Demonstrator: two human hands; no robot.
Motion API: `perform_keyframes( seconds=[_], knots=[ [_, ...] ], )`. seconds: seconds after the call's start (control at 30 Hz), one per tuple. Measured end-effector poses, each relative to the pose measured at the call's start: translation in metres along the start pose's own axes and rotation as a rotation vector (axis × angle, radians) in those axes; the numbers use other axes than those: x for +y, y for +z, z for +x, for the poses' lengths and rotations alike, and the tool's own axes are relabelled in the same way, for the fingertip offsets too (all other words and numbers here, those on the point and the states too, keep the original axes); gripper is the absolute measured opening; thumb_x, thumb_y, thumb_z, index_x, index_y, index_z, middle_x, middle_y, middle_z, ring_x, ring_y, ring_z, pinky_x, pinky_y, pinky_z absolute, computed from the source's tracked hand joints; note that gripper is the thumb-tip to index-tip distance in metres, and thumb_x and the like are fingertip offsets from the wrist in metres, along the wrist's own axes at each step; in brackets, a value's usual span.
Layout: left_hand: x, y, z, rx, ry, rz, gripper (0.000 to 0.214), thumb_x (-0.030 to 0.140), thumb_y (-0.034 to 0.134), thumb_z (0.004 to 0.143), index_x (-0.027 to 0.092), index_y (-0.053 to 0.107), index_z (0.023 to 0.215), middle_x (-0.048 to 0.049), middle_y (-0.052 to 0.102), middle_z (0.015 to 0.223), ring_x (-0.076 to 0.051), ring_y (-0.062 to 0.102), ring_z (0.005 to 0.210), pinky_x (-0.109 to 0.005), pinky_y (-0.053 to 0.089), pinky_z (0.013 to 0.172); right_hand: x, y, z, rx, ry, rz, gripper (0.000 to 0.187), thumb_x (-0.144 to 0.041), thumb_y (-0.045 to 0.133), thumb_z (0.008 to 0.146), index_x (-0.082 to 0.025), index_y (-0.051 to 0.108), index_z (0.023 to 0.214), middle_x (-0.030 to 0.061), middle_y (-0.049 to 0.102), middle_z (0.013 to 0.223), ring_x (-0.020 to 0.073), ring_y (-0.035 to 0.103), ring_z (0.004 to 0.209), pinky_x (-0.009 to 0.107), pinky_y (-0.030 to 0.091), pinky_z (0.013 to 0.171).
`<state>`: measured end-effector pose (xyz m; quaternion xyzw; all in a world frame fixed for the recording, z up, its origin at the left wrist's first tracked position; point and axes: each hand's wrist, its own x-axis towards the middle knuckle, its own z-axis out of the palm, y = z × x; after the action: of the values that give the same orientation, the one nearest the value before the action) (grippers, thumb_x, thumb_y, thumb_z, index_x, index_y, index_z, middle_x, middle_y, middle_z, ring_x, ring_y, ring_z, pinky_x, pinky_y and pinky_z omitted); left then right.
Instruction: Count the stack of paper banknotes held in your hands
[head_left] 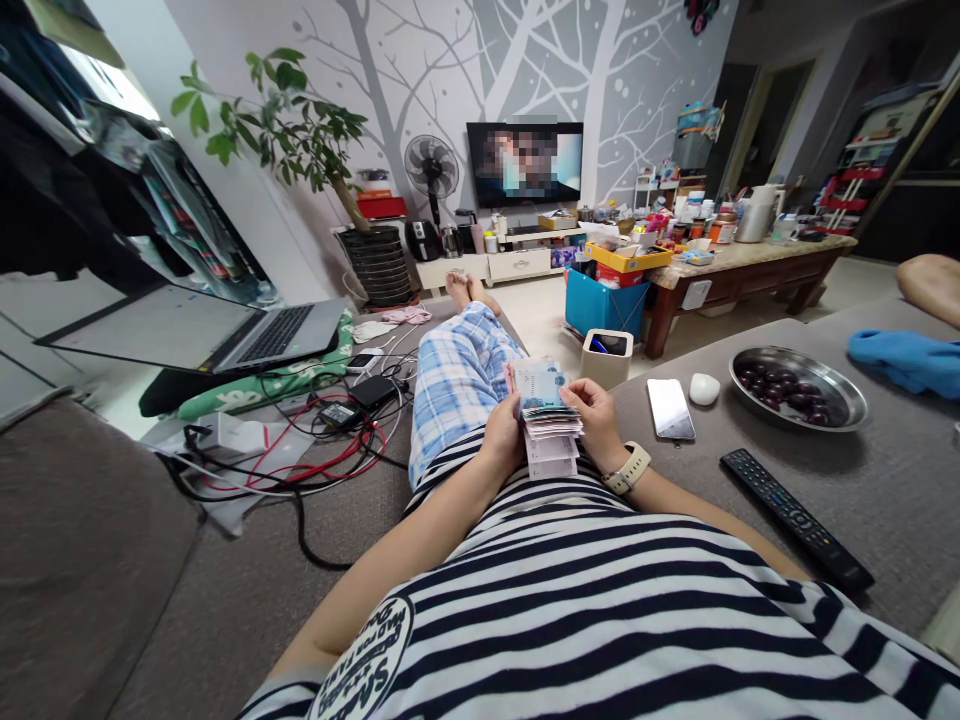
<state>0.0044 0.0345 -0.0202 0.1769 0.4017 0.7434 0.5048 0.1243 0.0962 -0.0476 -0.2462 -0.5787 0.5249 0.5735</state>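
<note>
One fanned stack of pale, multicoloured paper banknotes (553, 427)
Left hand (504, 430) and right hand (598, 418), both closed, pinch its edges.

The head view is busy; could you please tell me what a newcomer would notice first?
Probably the banknotes held by the left hand and right hand, near the picture's middle. Next might come the open laptop at the left, behind tangled cables, and the metal bowl of dark fruit on the sofa at the right.

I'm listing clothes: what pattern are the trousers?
The trousers are blue-and-white plaid, best seen in the head view.
</note>
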Motion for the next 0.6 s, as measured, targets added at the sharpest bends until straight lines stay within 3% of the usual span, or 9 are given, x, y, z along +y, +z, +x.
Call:
perform_keyframes(
  seconds=[0.3, 0.6],
  knots=[
    [-0.0063, -0.0081, 0.0067, -0.040, 0.021, -0.003, 0.006, 0.020, 0.071, 0.069, 0.019, 0.071, 0.074, -0.0067, 0.079, 0.078, -0.032, 0.073, 0.109, -0.042, 0.055, 0.100, 0.0005, -0.0010, -0.0004, 0.000, 0.004, -0.021, 0.040, -0.060, 0.076, 0.077, -0.023, 0.063, 0.074, -0.0004, 0.058, 0.067, 0.0177, 0.051, 0.065, 0.032, 0.046, 0.063],
    [-0.0079, -0.0079, 0.0080, -0.040, 0.012, -0.027, 0.008, 0.021, 0.074, 0.063, 0.020, 0.068, 0.070, -0.0052, 0.075, 0.071, -0.031, 0.074, 0.102, -0.041, 0.056, 0.095, -0.0013, -0.0008, -0.0014, 0.008, 0.002, -0.033, 0.040, -0.061, 0.075, 0.077, -0.023, 0.063, 0.072, 0.0001, 0.058, 0.067, 0.0183, 0.051, 0.065, 0.033, 0.046, 0.063]
  ],
)
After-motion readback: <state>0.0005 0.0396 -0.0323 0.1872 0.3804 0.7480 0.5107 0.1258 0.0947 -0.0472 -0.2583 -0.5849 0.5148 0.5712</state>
